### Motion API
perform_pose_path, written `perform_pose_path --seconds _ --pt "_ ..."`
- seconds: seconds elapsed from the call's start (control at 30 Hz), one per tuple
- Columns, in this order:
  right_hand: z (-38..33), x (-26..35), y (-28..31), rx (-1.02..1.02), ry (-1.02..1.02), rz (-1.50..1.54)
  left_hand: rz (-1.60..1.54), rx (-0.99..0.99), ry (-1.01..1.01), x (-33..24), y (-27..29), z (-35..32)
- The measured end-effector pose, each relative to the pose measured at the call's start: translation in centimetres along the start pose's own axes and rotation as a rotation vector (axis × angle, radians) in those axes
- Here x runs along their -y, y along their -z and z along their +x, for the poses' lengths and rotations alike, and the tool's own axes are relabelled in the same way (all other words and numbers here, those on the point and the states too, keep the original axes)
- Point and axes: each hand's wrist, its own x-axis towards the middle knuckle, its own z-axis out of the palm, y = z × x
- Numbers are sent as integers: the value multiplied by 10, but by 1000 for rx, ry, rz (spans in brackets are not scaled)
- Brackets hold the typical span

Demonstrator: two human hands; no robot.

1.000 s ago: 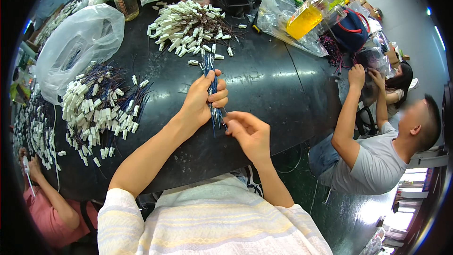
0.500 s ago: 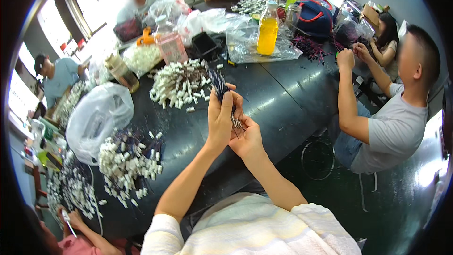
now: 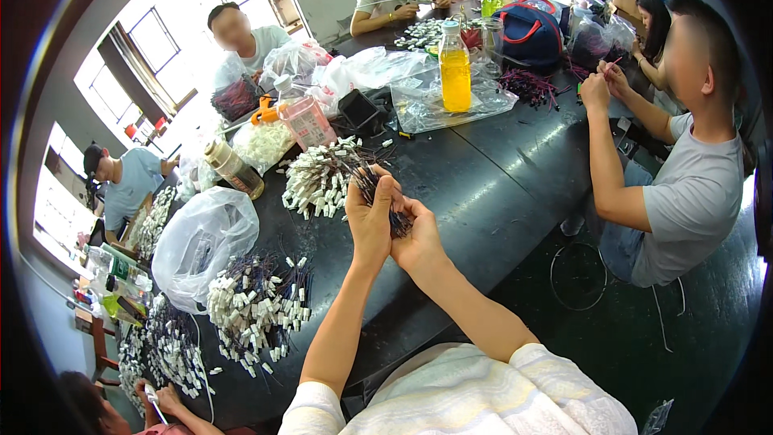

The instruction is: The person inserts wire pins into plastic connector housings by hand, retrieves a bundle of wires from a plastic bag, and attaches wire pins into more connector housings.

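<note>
Right grip (image 3: 419, 243) now cupped against wires (image 3: 399, 224)

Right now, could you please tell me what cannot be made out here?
Head view: the wire bundle is partly hidden by the left hand and right hand.
Head view: the lower-left co-worker is cut off by the lower edge.
Head view: the far white pieces are too small to count.

The bundle of thin dark wires (image 3: 368, 183) slants up leftward in my left hand (image 3: 369, 216), its lower end at my right hand (image 3: 420, 237).
</note>
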Motion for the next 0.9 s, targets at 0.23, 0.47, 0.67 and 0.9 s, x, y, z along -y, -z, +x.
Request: perform_pose_path --seconds 0.23,0.47,0.67,0.9 --pt "-1 -6 -11 -47 -27 34 117 0 9 -11 -4 1" --pt "-2 -6 -5 92 -73 14 8 155 49 -17 7 1" --pt "-7 -16 -17 85 -4 26 276 243 40 -21 17 0" --pt "-8 -11 -16 25 5 48 524 444 26 -20 17 -3"
